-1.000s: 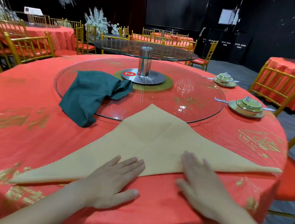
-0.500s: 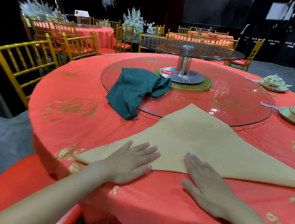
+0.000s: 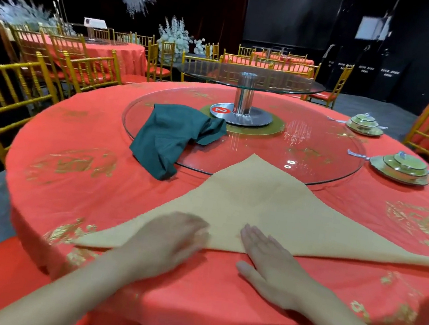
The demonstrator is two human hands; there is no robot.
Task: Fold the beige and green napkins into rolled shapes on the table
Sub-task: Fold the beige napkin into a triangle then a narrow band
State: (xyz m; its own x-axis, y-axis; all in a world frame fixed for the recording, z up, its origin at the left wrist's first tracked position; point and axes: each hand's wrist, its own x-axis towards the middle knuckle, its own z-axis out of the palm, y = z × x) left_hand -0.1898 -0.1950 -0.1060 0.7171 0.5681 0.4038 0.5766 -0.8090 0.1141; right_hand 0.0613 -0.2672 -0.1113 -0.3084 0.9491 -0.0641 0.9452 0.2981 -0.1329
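The left hand (image 3: 169, 238) lies palm down with fingers spread loose, gripping nothing; it is blurred, and its fingertips rest on the near folded edge of the beige cloth napkin (image 3: 270, 211). The right hand (image 3: 273, 264) is also flat and released, fingers straight, its tips touching that same edge just beside the left hand, while its palm rests on the red and gold tablecloth of the round table (image 3: 65, 196). The beige napkin is folded into a wide triangle at the table's near edge. Its long fold runs along that edge and its point reaches onto the rim of the round glass turntable (image 3: 318, 160). The dark green cloth napkin (image 3: 167, 139) lies crumpled to the left, half on the turntable's left rim and half on the tablecloth, apart from the beige one. A polished steel post (image 3: 245, 95) rises at the turntable's centre. Two green lidded dish sets (image 3: 400, 167) sit near the table's right edge, and gold slatted chairs (image 3: 5, 94) stand off its left side
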